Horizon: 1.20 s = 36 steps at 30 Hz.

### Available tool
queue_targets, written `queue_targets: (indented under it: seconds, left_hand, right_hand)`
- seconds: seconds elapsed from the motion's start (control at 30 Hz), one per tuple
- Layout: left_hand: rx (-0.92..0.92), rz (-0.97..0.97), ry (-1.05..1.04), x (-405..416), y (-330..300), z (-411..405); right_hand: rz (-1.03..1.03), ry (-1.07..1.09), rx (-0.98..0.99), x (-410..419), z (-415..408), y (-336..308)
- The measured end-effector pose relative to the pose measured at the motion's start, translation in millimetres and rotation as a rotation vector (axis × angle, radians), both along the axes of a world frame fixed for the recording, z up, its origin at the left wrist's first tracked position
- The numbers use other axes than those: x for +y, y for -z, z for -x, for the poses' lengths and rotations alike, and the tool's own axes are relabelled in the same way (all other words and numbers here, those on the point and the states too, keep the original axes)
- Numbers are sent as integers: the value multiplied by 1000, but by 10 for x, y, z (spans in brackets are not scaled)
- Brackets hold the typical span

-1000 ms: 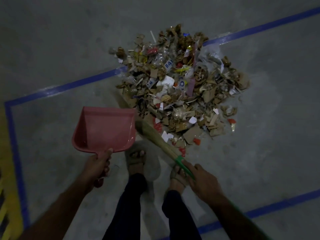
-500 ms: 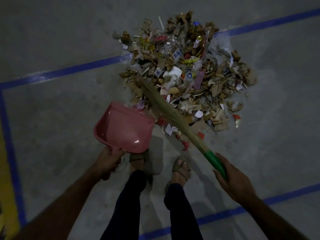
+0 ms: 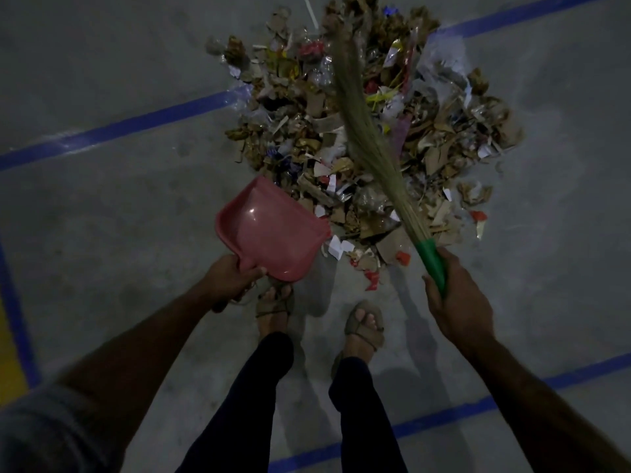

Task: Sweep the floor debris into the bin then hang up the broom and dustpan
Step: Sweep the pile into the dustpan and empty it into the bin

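Fingers of my right hand (image 3: 457,302) are curled round the green handle (image 3: 432,262) of the broom (image 3: 362,131), and those of my left hand (image 3: 232,278) wrap the short handle of the pink dustpan (image 3: 273,233), thumb on top. I hold the broom low on its handle so its straw head reaches right across the debris pile (image 3: 368,131), tip at the far edge, presumably to drag the scraps toward me. I keep the dustpan tilted, its open mouth at the near left edge of the pile, so whatever the broom pulls in can slide onto it; its tray looks bare so far. My sandalled feet (image 3: 363,327) stand just behind, clear of the sweep path. Blue floor lines (image 3: 119,129) run under the heap. No bin is in view, so I judge emptying and hanging up are some way off.
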State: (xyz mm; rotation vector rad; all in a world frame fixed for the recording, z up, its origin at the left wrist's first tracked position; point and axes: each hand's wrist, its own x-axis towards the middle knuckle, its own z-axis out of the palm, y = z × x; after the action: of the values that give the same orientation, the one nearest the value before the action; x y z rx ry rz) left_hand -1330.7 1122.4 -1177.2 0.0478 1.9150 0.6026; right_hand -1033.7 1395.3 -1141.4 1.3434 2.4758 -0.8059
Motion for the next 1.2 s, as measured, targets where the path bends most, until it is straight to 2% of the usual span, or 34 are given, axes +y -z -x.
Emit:
queue_targets:
  seconds: [0.3, 0.4, 0.5, 0.63, 0.8, 0.93, 1.03, 1.2]
  left_hand:
    - [-37, 54, 79, 401, 677, 177]
    - [-100, 46, 20, 455, 797, 196]
    - [-115, 90, 1, 417, 873, 204]
    - [-134, 102, -55, 424, 973, 181]
    - [-59, 42, -145, 513, 1246, 243]
    - [2, 54, 32, 688, 1365, 442]
    - [49, 51, 157, 833, 1400, 570]
    - [39, -27, 199, 963, 1536, 636]
  right_hand:
    - [22, -192, -229, 492, 173, 580]
    - [68, -203, -232, 551, 259, 646]
    - [61, -179, -145, 580, 299, 625]
    - [-38, -169, -106, 658, 248, 615]
    - [-222, -296, -176, 1055, 271, 817]
    - [-321, -402, -254, 1424, 357, 1016]
    - [-309, -542, -229, 1579, 405, 1132]
    - [-249, -671, -180, 1539, 354, 1340]
